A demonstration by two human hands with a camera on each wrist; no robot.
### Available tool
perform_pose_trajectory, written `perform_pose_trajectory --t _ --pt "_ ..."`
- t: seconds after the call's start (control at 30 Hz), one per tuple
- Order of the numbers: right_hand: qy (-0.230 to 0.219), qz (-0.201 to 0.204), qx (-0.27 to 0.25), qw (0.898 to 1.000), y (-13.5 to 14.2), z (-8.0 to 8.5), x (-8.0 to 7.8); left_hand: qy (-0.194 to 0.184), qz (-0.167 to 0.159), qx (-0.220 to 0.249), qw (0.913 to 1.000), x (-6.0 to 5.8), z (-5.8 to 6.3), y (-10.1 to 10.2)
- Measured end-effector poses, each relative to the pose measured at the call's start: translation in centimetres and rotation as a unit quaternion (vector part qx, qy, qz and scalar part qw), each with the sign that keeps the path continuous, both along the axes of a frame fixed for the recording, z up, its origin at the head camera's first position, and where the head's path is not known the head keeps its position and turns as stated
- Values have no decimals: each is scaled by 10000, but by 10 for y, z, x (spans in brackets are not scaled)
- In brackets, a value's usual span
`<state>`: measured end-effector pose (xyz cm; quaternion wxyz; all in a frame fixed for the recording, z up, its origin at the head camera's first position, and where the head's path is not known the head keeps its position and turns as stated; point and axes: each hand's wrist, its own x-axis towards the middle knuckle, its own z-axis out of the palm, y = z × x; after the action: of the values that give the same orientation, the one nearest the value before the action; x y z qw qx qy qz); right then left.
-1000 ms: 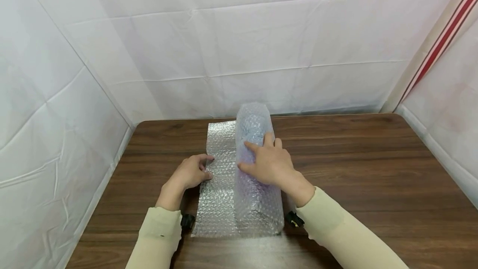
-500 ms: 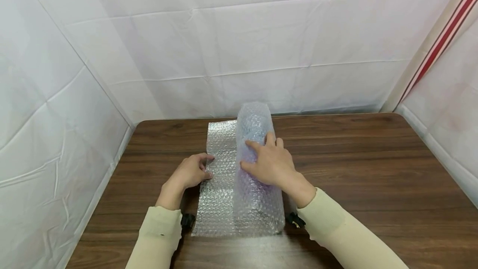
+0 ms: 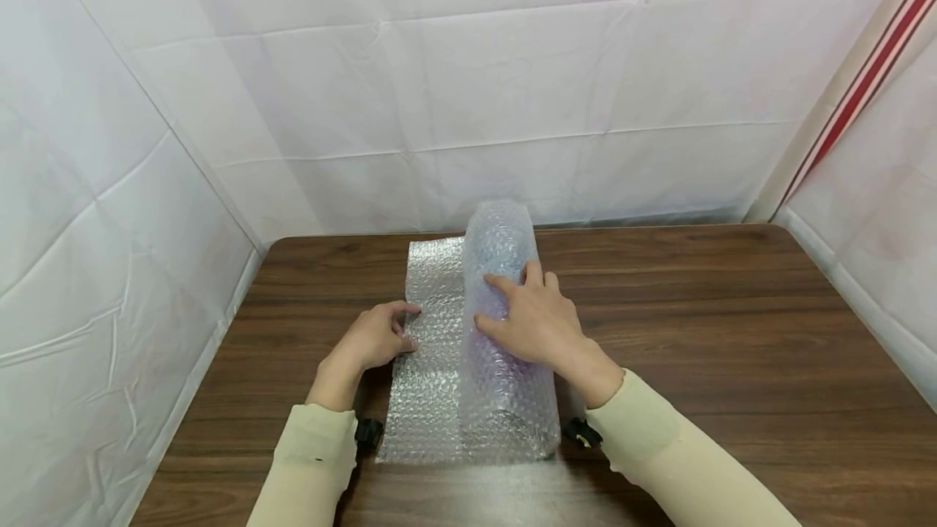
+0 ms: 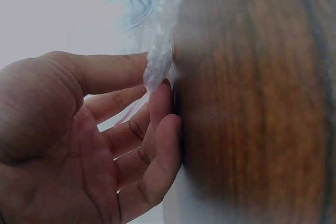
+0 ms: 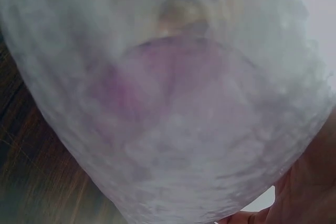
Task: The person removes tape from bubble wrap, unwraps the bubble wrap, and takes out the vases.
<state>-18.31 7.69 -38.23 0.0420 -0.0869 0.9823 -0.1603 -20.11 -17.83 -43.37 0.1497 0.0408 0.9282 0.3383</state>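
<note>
A long roll of bubble wrap (image 3: 503,401) lies front to back, its flat loose end (image 3: 428,397) spread out to the left. Through the layers show blurred pink-purple and bluish tints; in the right wrist view something pinkish (image 5: 157,87) sits inside, too veiled to name. My left hand (image 3: 366,337) pinches the left edge of the sheet, thumb above and fingers beneath, as the left wrist view shows at the sheet's edge (image 4: 160,51). With fingers spread, my right hand (image 3: 534,320) rests on top of the roll, curving over its right side.
Everything lies on a dark brown wooden table (image 3: 717,364). White sheeting (image 3: 468,88) hangs behind it and at both sides, with a red stripe (image 3: 864,84) at the right corner. Black wrist cameras (image 3: 368,433) sit at both cuffs.
My right hand and the roll beneath it have shifted very slightly to the right. My left hand keeps its pinch on the sheet's edge in the same place.
</note>
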Motion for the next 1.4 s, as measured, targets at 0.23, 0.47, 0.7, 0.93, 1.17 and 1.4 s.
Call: perform_pose_trajectory --t 0.23,0.47,0.7,0.93,1.17,1.4 --pt "-94 -15 -53 9999 3 2 0 17 18 2 10000 1 0 0" --pt "-142 51 -120 9998 7 6 1 -20 -5 33 10000 1 -1 0" --pt "-130 51 -177 9997 10 7 1 -62 33 75 9999 0 -1 0" --pt "-130 49 -250 9996 12 8 0 -18 2 66 10000 0 -2 -1" --pt "-135 48 -375 9992 16 10 -1 -42 6 75 10000 -1 -2 -1" --pt "-183 54 -397 9990 18 13 0 -49 35 96 9999 0 -1 -1"
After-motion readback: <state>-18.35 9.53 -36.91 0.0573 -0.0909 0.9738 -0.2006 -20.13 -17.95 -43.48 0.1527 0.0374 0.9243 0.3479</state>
